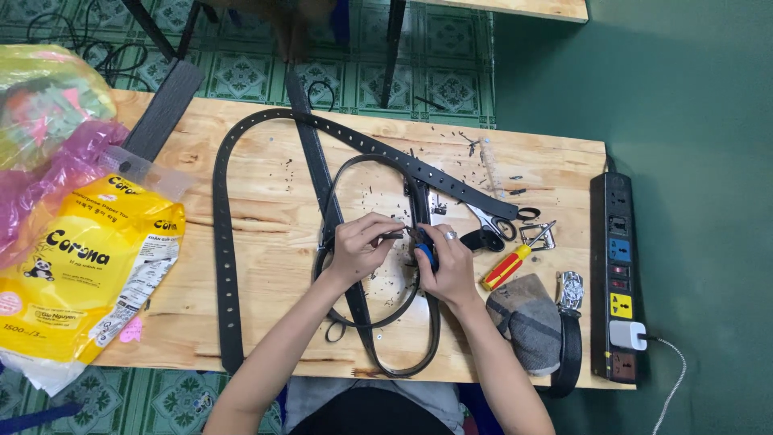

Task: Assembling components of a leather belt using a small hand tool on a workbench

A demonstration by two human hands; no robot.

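Observation:
My left hand pinches the end of a thin black belt that loops on the wooden table. Pressed close against it from the right, my right hand grips a small blue-handled tool at that same belt end; a ring shows on one finger. A longer, wider black belt with punched holes curves around the table from the front left, over the top and down towards the scissors.
A yellow tissue pack and coloured plastic bags lie left. Right of my hands lie scissors, a red-yellow screwdriver, a metal buckle, a grey cloth, a wristwatch and a black power strip. Small black punchings litter the wood.

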